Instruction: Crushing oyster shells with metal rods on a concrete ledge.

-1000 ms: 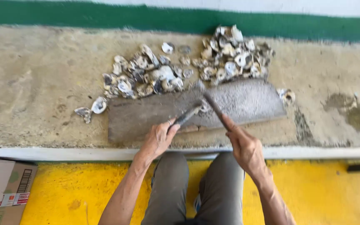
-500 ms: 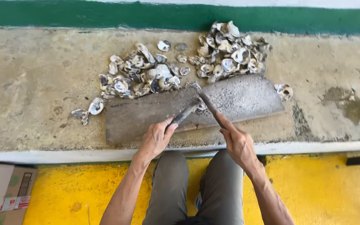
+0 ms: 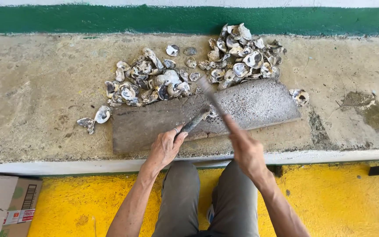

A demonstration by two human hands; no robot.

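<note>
While my left hand (image 3: 165, 147) wraps its fingers (image 3: 178, 131) tight around a dark rod (image 3: 196, 122) lying on the grey stone slab (image 3: 154, 125), my right hand (image 3: 246, 151) grips a blurred long tool (image 3: 216, 103) near the shell heap (image 3: 189, 70).

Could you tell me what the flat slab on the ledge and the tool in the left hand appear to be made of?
The slab looks like rough grey stone or concrete: matte, pitted, with a crack near its front edge. The tool gripped in the left hand seems to be dark metal, dull and possibly corroded, though it is too small to be sure. The stick in the right hand is motion-blurred; its material cannot be told.
</note>
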